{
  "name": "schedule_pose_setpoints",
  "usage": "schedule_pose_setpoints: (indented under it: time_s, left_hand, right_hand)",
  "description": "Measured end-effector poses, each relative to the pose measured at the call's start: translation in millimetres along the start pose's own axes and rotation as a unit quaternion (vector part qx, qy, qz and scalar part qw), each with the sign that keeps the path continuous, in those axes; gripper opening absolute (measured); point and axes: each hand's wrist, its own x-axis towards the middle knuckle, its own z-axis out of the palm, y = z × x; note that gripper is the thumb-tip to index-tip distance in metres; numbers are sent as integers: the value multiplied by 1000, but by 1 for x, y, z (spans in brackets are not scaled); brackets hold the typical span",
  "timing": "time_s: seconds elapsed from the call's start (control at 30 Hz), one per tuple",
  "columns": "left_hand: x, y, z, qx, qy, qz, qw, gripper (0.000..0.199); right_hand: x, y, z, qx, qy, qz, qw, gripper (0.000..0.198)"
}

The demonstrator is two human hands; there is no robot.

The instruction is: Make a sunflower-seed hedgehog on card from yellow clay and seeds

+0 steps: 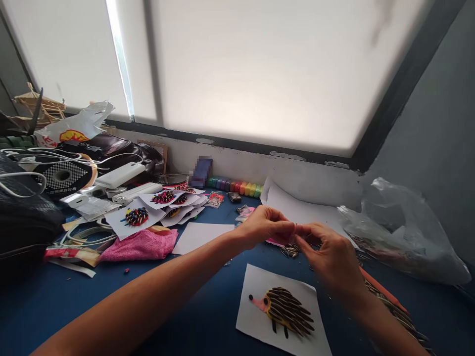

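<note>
My left hand (265, 226) and my right hand (328, 249) meet above the table, fingertips pinched together. Between them is something small and pinkish, mostly hidden by the fingers, and I cannot make out what it is. Below them lies a white card (248, 316) bearing a hedgehog picture (289, 310). Its spines and legs look like sunflower seeds, the face is pink, and the eye and nose are black. Loose sunflower seeds (290, 251) lie just behind and under the hands. A bright pink item behind my left hand is partly covered.
At the left, finished seed pictures (136, 217) on cards lie by a pink cloth (143, 244), a blank sheet (202, 236) and a black bag (25, 217). Coloured clay pots (237, 187) line the wall. A clear plastic bag (404, 237) and more seeds (399, 316) are at the right.
</note>
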Motion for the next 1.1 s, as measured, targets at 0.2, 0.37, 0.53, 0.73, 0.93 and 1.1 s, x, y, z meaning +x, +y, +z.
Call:
schedule_pose_setpoints:
  time_s: [0.2, 0.37, 0.53, 0.73, 0.93, 1.1]
  left_hand:
    - [-1, 0, 2, -8, 9, 3, 1000, 33]
    - [-3, -1, 1, -10, 37, 3, 999, 40]
    - [-2, 1, 3, 15, 19, -9, 1000, 23]
    - [3, -1, -6, 74, -14, -36, 997, 15]
    - [4, 7, -22, 72, 14, -11, 997, 24]
    - [-10, 21, -9, 28, -78, -12, 996, 46]
  right_hand:
    - [-1, 4, -3, -83, 0, -55, 995, 25]
    - [-4, 5, 1, -132, 1, -87, 987, 27]
    - [-2, 3, 0, -155, 15, -96, 983, 26]
    - [-2, -2, -2, -88, 15, -59, 994, 20]
    - [6, -9, -11, 86, 23, 25, 996, 28]
    - [9, -13, -16, 193, -7, 102, 976, 54]
